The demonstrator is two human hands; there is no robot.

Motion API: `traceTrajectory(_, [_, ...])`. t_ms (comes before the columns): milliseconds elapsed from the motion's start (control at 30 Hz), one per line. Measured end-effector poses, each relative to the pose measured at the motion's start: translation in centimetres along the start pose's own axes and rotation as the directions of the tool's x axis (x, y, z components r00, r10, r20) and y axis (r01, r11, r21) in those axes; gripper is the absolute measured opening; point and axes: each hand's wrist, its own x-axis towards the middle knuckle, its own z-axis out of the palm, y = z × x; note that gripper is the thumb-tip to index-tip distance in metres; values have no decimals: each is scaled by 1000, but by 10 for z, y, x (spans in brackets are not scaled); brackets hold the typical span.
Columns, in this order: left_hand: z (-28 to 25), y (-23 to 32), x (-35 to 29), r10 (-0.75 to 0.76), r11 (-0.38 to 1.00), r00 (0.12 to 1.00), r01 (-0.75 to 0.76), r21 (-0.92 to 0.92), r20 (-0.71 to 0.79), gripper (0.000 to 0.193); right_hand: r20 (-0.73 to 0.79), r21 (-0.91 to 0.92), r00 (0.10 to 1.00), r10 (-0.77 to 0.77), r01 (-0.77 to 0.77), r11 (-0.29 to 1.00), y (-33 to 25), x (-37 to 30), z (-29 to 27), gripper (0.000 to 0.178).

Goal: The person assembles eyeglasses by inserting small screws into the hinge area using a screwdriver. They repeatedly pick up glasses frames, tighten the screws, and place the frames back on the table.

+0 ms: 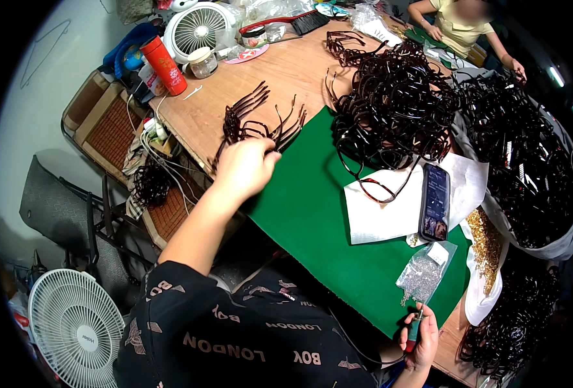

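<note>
My left hand [246,167] reaches to the near side of a small stack of dark brown eyeglass frames [233,123] on the wooden table. Its fingers are curled at the nearest eyeglass frame, and the fingertips are partly hidden. In my right hand [423,341] is a slim screwdriver [415,326] with a green and red body; a dark cable runs near it. Just beyond its tip lies a clear bag of tiny silver screws [421,275], some spilled on the green mat [299,220]. One brown eyeglass frame [378,193] lies on the edge of a white cloth [370,220].
A large heap of eyeglass frames [393,103] covers the table's middle. A phone [435,200] lies on the cloth. Right of it are gold-coloured small parts [484,249] and a sack of frames [526,161]. A red flask [164,66] and fan [199,31] stand far left. Another person [461,29] sits opposite.
</note>
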Motion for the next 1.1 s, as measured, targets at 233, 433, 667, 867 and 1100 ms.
traceTrajectory(233, [53,-70,49,309,926,924,-239,291,-224,27,-8,75,1000,-5,6,997,0,-4,8,34])
traceTrajectory(433, [31,-130,97,362,852,902,-217,476,-236,31,44,86,999,-8,4,996,-1,-1,7,38])
traceTrajectory(667, [55,46,35,316,467,917,72,-881,242,65,-192,-377,980,54,-124,918,-26,-15,15,34])
traceTrajectory(867, [80,81,29,357,70,854,380,-922,378,61,12,-950,972,-235,85,302,-22,-26,35,34])
traceTrajectory(1100, [15,40,16,442,-465,864,451,-761,242,27,16,-990,962,-273,54,132,-16,-13,43,36])
